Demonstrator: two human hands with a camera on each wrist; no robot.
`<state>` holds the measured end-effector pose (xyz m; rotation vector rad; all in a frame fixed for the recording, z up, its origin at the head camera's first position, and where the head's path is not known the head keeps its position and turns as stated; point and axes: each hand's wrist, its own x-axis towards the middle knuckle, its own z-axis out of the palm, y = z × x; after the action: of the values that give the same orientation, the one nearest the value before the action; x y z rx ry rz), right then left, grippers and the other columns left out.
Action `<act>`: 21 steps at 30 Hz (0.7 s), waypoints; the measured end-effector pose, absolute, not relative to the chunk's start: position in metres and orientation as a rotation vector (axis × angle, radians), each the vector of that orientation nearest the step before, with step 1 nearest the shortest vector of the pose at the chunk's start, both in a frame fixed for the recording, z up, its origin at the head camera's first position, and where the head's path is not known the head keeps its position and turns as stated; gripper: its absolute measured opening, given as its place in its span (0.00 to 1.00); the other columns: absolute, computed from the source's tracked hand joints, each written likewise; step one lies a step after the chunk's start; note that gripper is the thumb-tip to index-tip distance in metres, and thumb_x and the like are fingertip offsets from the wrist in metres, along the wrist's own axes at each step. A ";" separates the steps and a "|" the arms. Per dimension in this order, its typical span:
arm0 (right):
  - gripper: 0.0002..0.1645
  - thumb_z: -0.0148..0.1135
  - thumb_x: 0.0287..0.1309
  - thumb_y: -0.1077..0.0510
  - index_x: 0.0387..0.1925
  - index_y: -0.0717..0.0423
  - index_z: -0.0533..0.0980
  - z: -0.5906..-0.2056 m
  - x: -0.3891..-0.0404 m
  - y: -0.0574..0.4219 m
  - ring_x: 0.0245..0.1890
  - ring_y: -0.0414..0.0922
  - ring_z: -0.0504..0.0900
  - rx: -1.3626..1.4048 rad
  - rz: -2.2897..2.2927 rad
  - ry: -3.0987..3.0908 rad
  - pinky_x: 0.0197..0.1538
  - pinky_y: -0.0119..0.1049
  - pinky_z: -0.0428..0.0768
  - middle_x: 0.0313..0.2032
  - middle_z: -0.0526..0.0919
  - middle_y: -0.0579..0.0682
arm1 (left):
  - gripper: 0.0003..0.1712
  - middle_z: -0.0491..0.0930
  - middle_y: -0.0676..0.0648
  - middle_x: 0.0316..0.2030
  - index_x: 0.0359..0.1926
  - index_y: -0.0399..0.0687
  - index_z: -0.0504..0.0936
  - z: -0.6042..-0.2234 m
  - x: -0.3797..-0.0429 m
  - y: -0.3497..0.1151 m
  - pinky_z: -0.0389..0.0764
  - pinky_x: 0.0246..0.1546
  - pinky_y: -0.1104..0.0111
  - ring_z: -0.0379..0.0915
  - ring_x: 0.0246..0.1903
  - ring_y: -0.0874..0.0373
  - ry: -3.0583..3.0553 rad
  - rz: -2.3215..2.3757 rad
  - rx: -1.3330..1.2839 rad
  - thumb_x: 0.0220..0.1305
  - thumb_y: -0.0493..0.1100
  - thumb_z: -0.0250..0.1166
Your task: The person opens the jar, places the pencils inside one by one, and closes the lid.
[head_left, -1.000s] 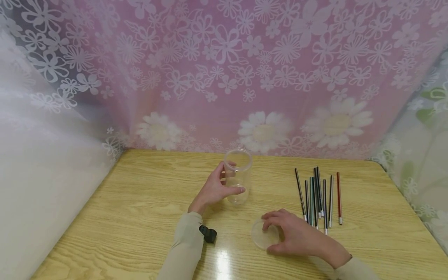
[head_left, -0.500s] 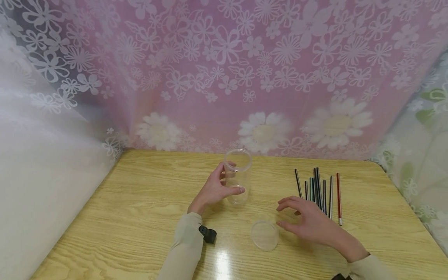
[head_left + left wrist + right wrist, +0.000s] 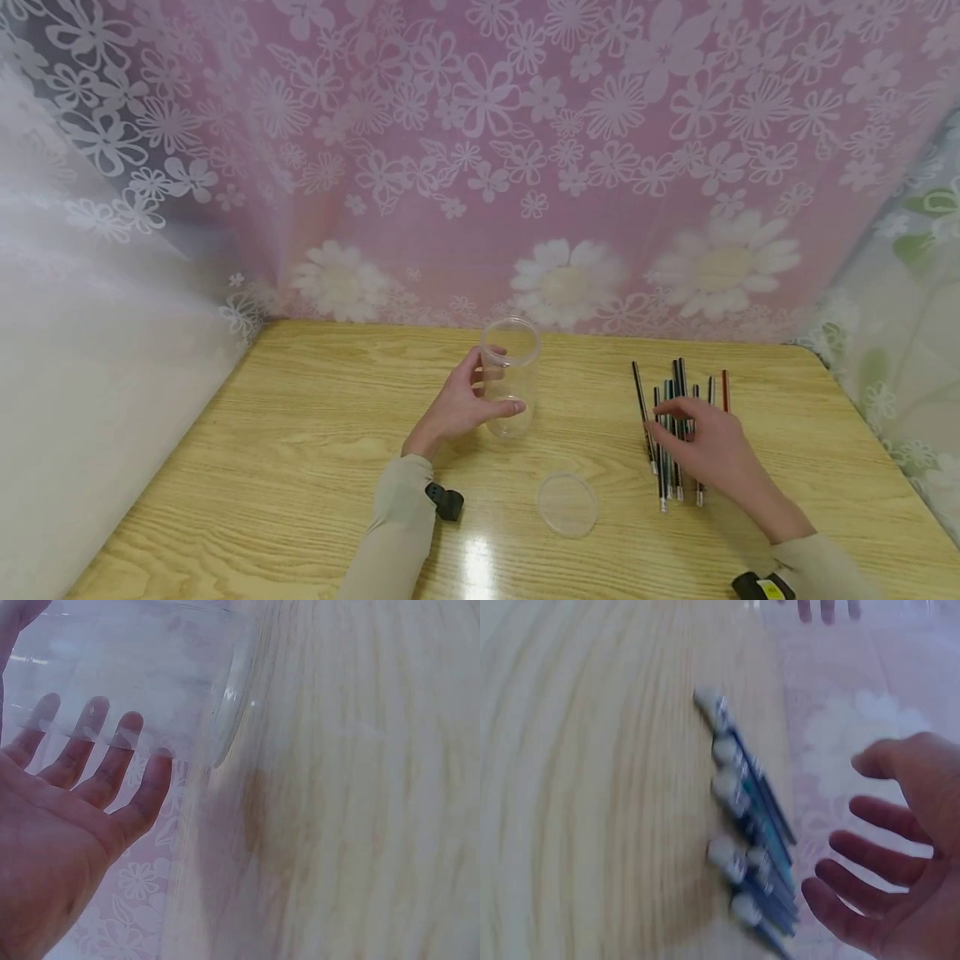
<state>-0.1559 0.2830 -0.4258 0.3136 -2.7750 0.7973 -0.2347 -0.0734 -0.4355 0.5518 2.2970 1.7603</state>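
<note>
One clear jar (image 3: 519, 379), uncapped, upright, sat in the left hand (image 3: 463, 406), fingers curled round it. One clear lid (image 3: 567, 505) lay nearer the person. One right hand (image 3: 711, 443), fingers parted, empty, had moved from lid to pencils (image 3: 681, 385), shifting work there.

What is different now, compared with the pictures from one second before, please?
The right hand has left the clear lid and moved rightward and farther from the person, so that it is now over the pencils, holding nothing. Unchanged: the left hand around the clear container, and the lid's place on the table.
</note>
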 end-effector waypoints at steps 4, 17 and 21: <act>0.20 0.66 0.68 0.49 0.50 0.60 0.82 -0.428 -0.163 0.302 0.38 0.55 0.84 0.182 0.790 -2.790 0.36 0.47 0.80 0.45 0.87 0.64 | 0.42 0.69 0.57 0.66 0.68 0.75 0.68 -0.435 -0.235 -0.074 0.63 0.72 0.42 0.69 0.68 0.52 2.295 1.760 0.546 0.56 0.49 0.79; 0.29 0.58 0.72 0.48 0.57 0.71 0.75 -0.437 -0.190 0.362 0.45 0.68 0.83 -0.135 0.831 -2.796 0.37 0.51 0.82 0.48 0.82 0.73 | 0.42 0.69 0.58 0.66 0.67 0.75 0.68 -0.435 -0.234 -0.074 0.64 0.72 0.43 0.69 0.68 0.52 2.293 1.758 0.548 0.56 0.49 0.79; 0.32 0.56 0.73 0.46 0.60 0.73 0.73 -0.442 -0.198 0.376 0.45 0.68 0.83 -0.165 0.838 -2.836 0.36 0.53 0.82 0.48 0.82 0.75 | 0.42 0.69 0.57 0.66 0.68 0.74 0.68 -0.435 -0.235 -0.074 0.64 0.73 0.43 0.69 0.68 0.51 2.292 1.756 0.551 0.56 0.49 0.79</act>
<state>-0.1982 0.3765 -0.4420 -0.1651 -2.8363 0.8377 -0.2346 -0.0737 -0.4350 0.5514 2.2916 1.7562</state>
